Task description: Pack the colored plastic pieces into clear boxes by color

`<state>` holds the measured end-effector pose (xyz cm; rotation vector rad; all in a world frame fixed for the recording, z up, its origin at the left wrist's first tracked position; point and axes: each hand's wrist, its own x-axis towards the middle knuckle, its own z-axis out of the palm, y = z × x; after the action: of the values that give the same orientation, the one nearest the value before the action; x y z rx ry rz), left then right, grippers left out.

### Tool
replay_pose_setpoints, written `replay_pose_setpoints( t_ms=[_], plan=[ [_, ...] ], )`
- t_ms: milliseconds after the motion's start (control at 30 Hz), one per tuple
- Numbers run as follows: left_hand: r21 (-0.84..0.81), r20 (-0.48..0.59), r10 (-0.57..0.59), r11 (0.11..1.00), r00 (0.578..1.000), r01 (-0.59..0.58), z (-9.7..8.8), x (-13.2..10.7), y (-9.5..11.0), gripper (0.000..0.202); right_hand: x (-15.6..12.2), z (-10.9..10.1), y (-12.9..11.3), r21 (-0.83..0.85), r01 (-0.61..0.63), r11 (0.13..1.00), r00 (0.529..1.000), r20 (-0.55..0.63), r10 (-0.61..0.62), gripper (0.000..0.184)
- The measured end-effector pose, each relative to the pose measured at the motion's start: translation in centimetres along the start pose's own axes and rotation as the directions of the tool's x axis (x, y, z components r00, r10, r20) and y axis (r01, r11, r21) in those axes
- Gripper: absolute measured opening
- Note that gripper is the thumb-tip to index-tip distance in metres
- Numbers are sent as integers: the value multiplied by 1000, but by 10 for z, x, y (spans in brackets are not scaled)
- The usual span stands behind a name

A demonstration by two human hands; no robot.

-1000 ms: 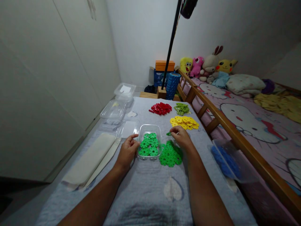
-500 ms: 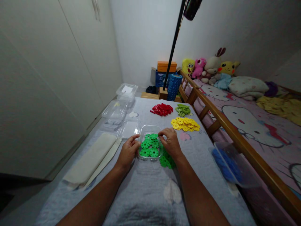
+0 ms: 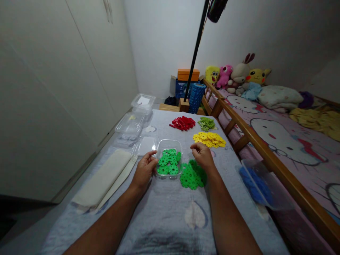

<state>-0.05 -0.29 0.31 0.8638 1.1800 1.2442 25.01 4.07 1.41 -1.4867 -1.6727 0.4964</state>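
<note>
A clear plastic container [image 3: 170, 142] stands on the cloth-covered table in front of me, with green flower-shaped discs [image 3: 168, 162] inside. One disc leans against its right wall. My left hand [image 3: 146, 166] is closed on the container's left side, thumb near the rim. To the right of the container, my right hand [image 3: 203, 155] hovers with loosely curled fingers slightly apart and no piece visible in them. Just below that hand lies a pile of loose green discs [image 3: 191, 177]; the hand and wrist overlap its upper right edge.
Red pieces [image 3: 183, 123], yellow discs [image 3: 209, 140] and light green pieces [image 3: 206, 124] lie in piles farther back. Clear containers [image 3: 130, 124], a lid [image 3: 145, 146] and folded cloth [image 3: 106, 179] are at left. A container with blue pieces [image 3: 256, 186] sits right, beside the wooden bed rail [image 3: 247, 131].
My right hand has moved right, away from the container's rim, uncovering more of the loose green pile. A green disc now leans at the container's right side. My left hand stays put.
</note>
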Motion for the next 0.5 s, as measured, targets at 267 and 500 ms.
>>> replay_pose_setpoints(
  t_ms=[267, 500],
  plan=[
    [23, -9, 40, 999, 999, -40, -2, 2, -1, 50, -13, 9, -27, -106, 171, 979, 975, 163, -153, 15],
    [34, -6, 44, 998, 999, -44, -3, 5, -7, 50, -19, 23, -31, -279, 228, 933, 956, 247, -160, 24]
  ],
)
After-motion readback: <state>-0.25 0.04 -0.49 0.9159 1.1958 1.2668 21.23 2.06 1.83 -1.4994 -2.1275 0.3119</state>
